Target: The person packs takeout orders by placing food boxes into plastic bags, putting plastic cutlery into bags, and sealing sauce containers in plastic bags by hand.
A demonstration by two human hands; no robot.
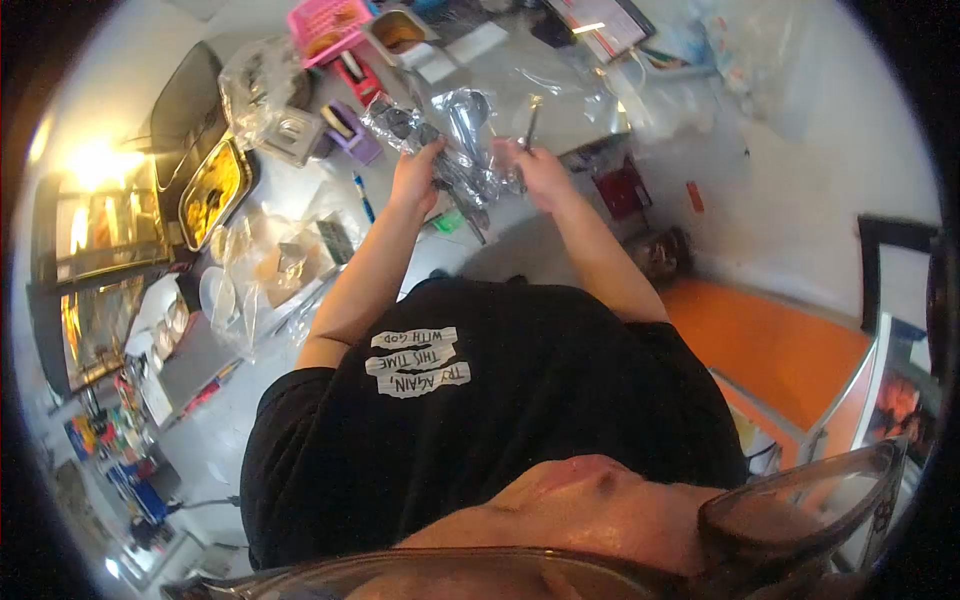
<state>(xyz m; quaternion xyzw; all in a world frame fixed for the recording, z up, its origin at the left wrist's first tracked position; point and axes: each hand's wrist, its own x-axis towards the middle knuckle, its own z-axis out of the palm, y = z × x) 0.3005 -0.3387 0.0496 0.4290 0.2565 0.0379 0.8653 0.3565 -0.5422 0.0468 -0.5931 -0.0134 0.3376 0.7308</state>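
My left hand [416, 180] is closed around a crinkled clear plastic packet [460, 165] with dark, long pieces inside; they look like cutlery, but glare blurs their exact kind. Dark rounded ends [398, 122] show through the film beyond my thumb. To the right, my right hand [545, 175] has its fingers closed on a thin dark stick-like utensil [531, 122] that points away from me. Its fingertips are slightly blurred. Between the hands, on the far side, lies a shiny spoon-shaped piece [466, 108] under clear film.
Left of my hands are a purple tape dispenser [350, 132], a red tape dispenser [358, 78] and a blue pen [363, 197]. Farther back sit a pink basket [325, 25] and a metal container [400, 35]. A tray of yellow food [213, 192] stands at left, near plastic bags [255, 265].
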